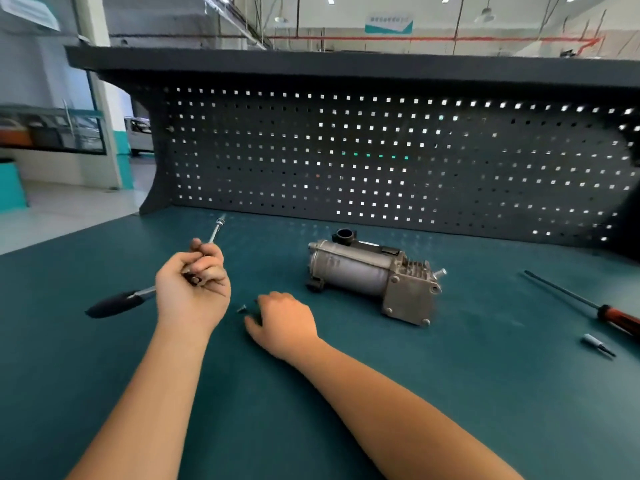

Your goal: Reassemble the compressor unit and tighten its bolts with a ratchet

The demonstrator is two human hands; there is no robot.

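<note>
On the teal worktop, just right of and beyond the right hand, the compressor unit lies on its side. It is a smooth grey metal cylinder with a finned, bolted end block, likely heavy and rigid, and best taken round the barrel. The left hand is clenched around the ratchet, its black grip pointing left and its slim steel extension pointing away. The right hand's fingers curl down beside a small bolt; whether they pinch anything I cannot tell.
</note>
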